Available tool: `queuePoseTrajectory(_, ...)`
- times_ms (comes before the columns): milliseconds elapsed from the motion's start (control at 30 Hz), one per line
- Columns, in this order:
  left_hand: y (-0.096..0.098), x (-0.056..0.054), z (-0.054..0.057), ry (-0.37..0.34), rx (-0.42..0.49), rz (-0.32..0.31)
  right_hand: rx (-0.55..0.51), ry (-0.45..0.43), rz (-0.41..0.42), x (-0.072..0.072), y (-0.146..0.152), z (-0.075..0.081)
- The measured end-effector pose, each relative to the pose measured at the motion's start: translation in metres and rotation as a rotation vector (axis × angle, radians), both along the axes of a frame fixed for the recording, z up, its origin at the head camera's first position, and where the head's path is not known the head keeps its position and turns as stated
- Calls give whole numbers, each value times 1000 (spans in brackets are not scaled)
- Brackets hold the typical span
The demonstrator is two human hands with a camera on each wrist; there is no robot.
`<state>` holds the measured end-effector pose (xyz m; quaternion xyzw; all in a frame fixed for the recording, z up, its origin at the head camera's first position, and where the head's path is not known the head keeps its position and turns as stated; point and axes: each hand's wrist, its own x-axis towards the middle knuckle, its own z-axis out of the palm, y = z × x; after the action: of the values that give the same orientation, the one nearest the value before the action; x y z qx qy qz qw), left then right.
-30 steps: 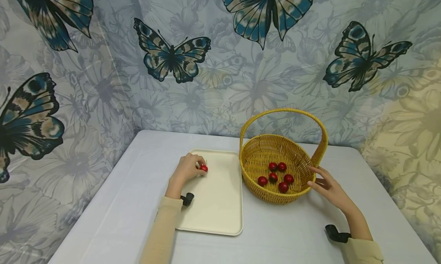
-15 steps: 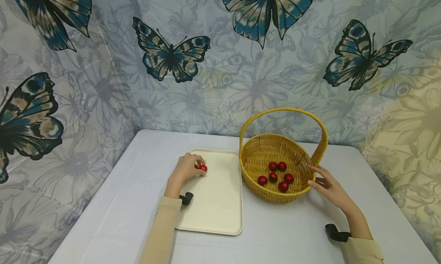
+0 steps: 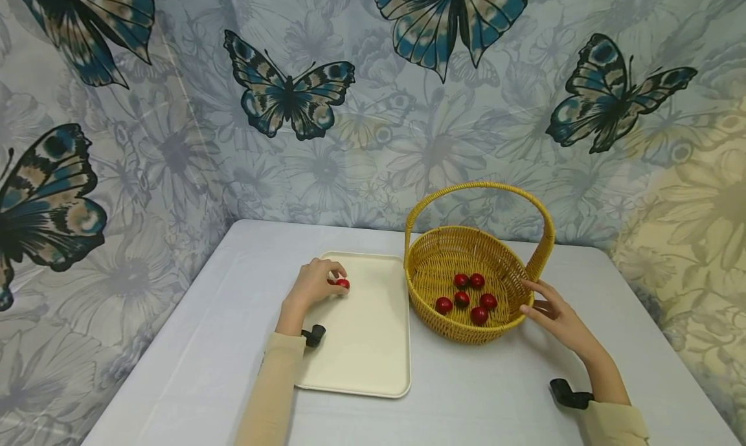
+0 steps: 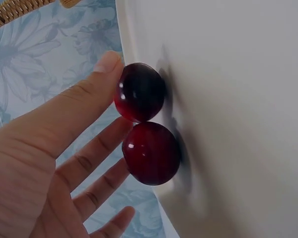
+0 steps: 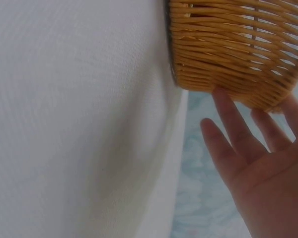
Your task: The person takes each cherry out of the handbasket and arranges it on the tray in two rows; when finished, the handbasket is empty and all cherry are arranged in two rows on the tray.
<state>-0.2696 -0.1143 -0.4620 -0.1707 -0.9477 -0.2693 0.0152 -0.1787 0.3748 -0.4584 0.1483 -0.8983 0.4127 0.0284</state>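
Observation:
My left hand (image 3: 315, 283) is over the upper left part of a cream tray (image 3: 367, 342), its thumb and fingers around a red cherry (image 3: 342, 283). In the left wrist view the thumb presses against this dark red cherry (image 4: 139, 91), and a second cherry (image 4: 151, 153) sits right beside it, close to the tray surface. The other fingers of that hand are spread behind them. My right hand (image 3: 556, 320) touches the right side of a yellow wicker basket (image 3: 454, 329) near the handle's base. In the right wrist view its fairly straight fingers (image 5: 238, 129) meet the woven wall.
Several cherries (image 3: 479, 316) lie in the bottom of the basket, whose tall arched handle (image 3: 480, 186) rises over it. Basket and tray stand side by side on a white-covered table (image 3: 192, 342). Behind is a floral cloth with butterflies (image 3: 289, 96).
The left hand and its cherry have shifted very slightly left over the tray. The right hand and basket stay practically where they were.

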Motion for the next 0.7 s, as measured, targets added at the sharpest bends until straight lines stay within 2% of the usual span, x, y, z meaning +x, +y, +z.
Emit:
queuePoseTrajectory(200, 6, 3, 8, 19, 16, -24, 13, 8, -5, -1, 1, -1)
queuePoseTrajectory(567, 28, 9, 22, 180, 35, -126, -1, 9, -1, 0, 2, -1)
queuePoseTrajectory(700, 36, 13, 27, 213, 41, -169, 1, 5, 1, 0, 2, -2)
